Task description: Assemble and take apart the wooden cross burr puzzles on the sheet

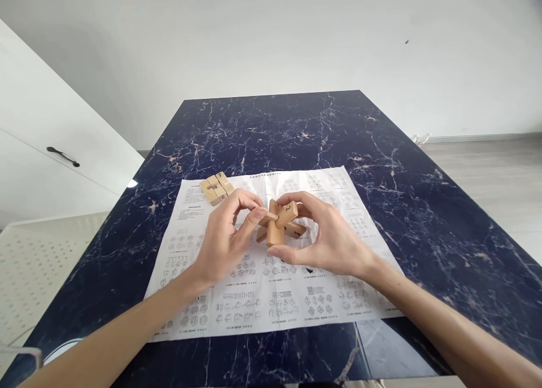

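Note:
Between my two hands is a wooden interlocking puzzle (276, 230), its light-brown bars crossing one another, two of them marked with dark characters. My left hand (232, 230) pinches a bar on the puzzle's left side between thumb and fingers. From the right, my right hand (324, 232) grips it with the thumb at the lower front end and the fingers behind the top. Under both hands lies a white instruction sheet (249, 314) printed with small diagrams. A second, paler group of wooden pieces (217, 188), numbered, rests on the sheet's upper left.
The sheet lies on a dark blue marble-patterned table (271, 134). To the left stands a white cabinet (51, 117) with a black handle (63, 156). A perforated cream chair seat (38, 264) is at lower left. A white wall (271, 38) rises behind the table.

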Demonstrator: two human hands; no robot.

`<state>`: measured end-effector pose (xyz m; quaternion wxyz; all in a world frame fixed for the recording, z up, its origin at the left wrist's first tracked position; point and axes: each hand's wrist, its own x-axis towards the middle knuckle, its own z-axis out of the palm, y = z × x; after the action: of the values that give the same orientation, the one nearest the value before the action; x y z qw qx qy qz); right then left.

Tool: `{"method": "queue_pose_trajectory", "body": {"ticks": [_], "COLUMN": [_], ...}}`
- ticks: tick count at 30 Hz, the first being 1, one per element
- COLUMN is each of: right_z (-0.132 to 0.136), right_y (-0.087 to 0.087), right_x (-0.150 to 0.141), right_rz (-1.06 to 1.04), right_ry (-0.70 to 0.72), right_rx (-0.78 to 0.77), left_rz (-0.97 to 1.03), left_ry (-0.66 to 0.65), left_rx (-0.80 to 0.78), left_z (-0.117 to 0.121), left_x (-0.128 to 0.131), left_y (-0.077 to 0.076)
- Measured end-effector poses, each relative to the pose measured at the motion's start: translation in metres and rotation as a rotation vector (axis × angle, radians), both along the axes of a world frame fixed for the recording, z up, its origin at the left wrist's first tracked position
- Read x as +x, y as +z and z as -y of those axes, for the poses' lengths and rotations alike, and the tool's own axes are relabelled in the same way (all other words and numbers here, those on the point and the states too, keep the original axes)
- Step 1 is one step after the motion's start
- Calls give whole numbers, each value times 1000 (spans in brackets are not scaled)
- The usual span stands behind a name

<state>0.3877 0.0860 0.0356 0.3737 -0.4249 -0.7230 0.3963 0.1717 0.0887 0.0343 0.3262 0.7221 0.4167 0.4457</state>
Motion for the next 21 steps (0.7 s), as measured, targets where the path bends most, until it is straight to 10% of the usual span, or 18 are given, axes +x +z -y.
{"method": "queue_pose_trajectory", "body": {"ticks": [13,21], "right_z": [-3,1], "right_y": [7,2], "right_x": [9,6], "right_rz": [81,-74], "right_ry": [92,89], "right_rx": [127,-75], "left_rz": [-16,34], "left_ry": [-57,-25], "left_rx": [21,-162], "left_z": [1,6], "left_x": [-2,2], "left_y": [8,9]}}
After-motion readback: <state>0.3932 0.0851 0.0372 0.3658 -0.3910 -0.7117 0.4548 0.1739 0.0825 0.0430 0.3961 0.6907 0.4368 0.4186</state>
